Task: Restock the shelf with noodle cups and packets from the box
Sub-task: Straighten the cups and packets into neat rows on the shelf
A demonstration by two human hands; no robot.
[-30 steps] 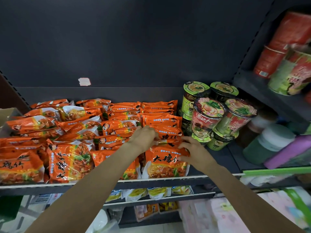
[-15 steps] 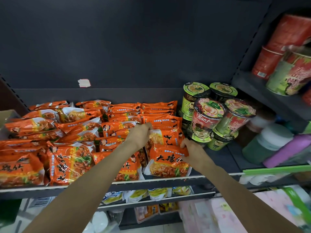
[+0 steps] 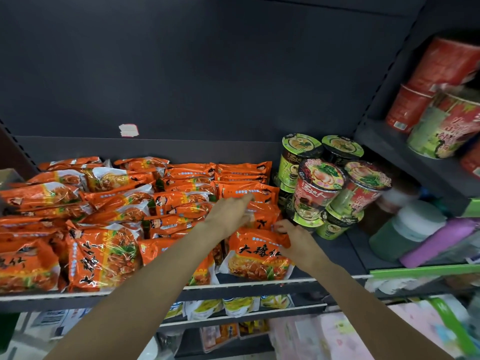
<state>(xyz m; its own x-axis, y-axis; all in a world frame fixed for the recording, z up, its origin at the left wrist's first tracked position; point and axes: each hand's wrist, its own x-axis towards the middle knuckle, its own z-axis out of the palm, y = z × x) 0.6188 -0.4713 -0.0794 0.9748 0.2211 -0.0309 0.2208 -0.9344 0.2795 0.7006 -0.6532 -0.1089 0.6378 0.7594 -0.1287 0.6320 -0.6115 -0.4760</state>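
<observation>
From the head cam I'm seeing my right hand [image 3: 296, 239] pinching the top edge of the front orange noodle packet [image 3: 257, 258] at the shelf [image 3: 249, 285] lip, while my left hand [image 3: 232, 213], fingers loosely spread, is resting on the packets just behind it.

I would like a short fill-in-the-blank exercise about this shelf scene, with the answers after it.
1. The noodle packets on the shelf are mostly ___ in colour.
2. The noodle cups stand to the ___ of the packets.
3. The right hand grips the upper edge of the front ___.
4. The left hand reaches over the packets with fingers ___.

Answers: orange; right; packet; straight
</observation>
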